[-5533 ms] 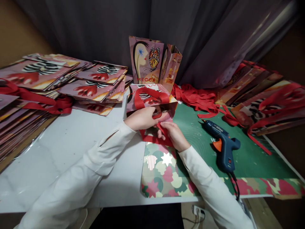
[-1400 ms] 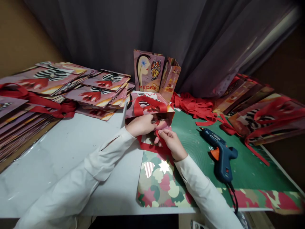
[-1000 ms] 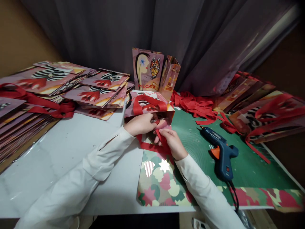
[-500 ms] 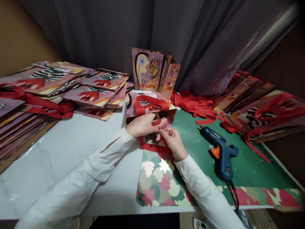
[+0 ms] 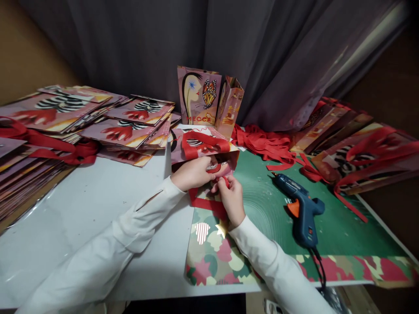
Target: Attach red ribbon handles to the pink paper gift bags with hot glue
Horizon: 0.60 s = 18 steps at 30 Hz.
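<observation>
Pink-purple printed paper bag [image 5: 207, 150] on side, mouth facing near edge. Right hand [image 5: 233, 198] pinching red fabric ribbon [image 5: 207, 202]; left hand [image 5: 195, 173] at bag mouth, grip hidden, can't tell. Risks: ribbon twisting if pinch rolls; paper creasing if pressed hard.

Hands: 1 left hand [image 5: 194, 173], 1 right hand [image 5: 233, 201]. Bags: 1 bag at the hands [image 5: 207, 149], 2 standing bags [image 5: 199, 98] behind. 1 glue gun [image 5: 303, 210], 1 green mat [image 5: 263, 209], 1 heap of red ribbon [image 5: 262, 141]. Flat bags [image 5: 121, 126] and ribboned bags [image 5: 330, 165] overlap, can't get firm counts
</observation>
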Motion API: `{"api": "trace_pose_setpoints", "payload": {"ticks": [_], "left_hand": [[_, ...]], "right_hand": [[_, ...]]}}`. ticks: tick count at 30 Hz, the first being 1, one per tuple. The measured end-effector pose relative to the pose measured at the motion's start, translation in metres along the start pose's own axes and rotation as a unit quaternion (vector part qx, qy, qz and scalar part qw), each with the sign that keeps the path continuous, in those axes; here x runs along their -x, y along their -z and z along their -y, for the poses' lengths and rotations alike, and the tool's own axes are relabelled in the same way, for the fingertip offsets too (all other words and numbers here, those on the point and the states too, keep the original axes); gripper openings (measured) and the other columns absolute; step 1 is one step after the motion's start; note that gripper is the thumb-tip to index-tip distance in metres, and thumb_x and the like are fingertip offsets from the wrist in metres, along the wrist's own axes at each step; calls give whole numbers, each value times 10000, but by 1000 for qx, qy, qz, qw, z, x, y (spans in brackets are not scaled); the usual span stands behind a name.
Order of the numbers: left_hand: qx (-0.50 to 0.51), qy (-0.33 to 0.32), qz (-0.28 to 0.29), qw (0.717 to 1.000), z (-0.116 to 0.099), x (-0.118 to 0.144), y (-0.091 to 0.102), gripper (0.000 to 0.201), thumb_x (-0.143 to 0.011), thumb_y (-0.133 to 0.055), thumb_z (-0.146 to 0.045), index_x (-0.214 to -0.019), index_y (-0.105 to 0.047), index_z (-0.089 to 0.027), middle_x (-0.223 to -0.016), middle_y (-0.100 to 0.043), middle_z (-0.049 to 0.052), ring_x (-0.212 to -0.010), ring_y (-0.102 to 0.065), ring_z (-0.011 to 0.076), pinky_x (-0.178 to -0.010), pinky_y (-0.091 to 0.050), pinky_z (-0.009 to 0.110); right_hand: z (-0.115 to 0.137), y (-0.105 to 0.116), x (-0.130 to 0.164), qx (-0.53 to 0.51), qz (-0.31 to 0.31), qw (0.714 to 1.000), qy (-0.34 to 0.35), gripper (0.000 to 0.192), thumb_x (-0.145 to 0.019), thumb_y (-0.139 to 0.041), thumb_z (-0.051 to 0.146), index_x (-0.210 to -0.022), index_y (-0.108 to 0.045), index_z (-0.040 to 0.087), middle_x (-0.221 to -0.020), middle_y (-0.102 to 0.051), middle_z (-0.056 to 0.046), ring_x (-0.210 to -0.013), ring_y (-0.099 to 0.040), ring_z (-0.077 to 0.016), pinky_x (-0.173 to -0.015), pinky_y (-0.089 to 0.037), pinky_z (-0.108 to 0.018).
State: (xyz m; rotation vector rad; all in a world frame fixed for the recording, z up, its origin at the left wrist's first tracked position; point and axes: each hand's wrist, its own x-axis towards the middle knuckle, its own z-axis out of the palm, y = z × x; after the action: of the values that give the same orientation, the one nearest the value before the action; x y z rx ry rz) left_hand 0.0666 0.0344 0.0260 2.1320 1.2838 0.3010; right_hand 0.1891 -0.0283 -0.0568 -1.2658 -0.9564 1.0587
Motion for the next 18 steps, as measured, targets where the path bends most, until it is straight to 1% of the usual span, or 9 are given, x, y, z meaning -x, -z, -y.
{"api": "trace_pose_setpoints", "payload": {"ticks": [4, 8, 11, 14, 16, 18], "left_hand": [[-7, 7, -8, 1000, 1, -1, 1, 349, -797, -620, -324, -1114, -591, -180, -1177, -674, 67, -1063, -634, 243, -917, -466, 306], [-19, 22, 6, 1000, 1, -1, 1, 344, -798, -626, -313, -1115, -581, -186, -1173, -670, 63, -1058, -630, 241, -876, -468, 295], [-23, 26, 9, 999, -1, 0, 0, 349, -800, -623, -302, -1129, -573, -197, -1195, -661, 54, -1074, -624, 236, -863, -460, 287], [-29, 20, 9, 999, -4, 1, -2, 325, -808, -609, -309, -1113, -575, -202, -1179, -667, 46, -1059, -628, 231, -817, -455, 277], [-36, 18, 3, 999, -7, 3, -4, 301, -816, -601, -319, -1094, -580, -205, -1143, -679, 39, -1033, -635, 225, -779, -450, 267], [-47, 23, -10, 999, -8, 4, -5, 280, -822, -598, -322, -1079, -584, -211, -1116, -688, 31, -1006, -643, 217, -752, -445, 258]], "right_hand": [[5, 0, -1, -29, 24, 999, -6, 264, -795, -588, 436, -707, -522, 197, -540, -607, 40, -405, -435, -71, -424, -354, -202], [1, -2, 0, -31, 10, 999, -6, 269, -803, -575, 454, -752, -518, 196, -572, -652, 29, -361, -355, -55, -387, -290, -200], [-3, -3, 1, -21, -8, 1000, -8, 263, -817, -554, 454, -762, -517, 200, -563, -656, 27, -370, -375, -64, -401, -308, -203], [-5, -5, 1, -36, -11, 999, -20, 265, -819, -545, 464, -775, -501, 207, -540, -647, 32, -377, -392, -70, -415, -321, -203], [-3, -4, 1, -56, 2, 998, -31, 284, -812, -547, 488, -778, -472, 217, -527, -645, 34, -367, -376, -70, -407, -308, -204], [1, -2, 1, -68, 30, 997, -34, 316, -799, -560, 518, -774, -439, 228, -543, -661, 26, -364, -364, -70, -403, -300, -207]]}}
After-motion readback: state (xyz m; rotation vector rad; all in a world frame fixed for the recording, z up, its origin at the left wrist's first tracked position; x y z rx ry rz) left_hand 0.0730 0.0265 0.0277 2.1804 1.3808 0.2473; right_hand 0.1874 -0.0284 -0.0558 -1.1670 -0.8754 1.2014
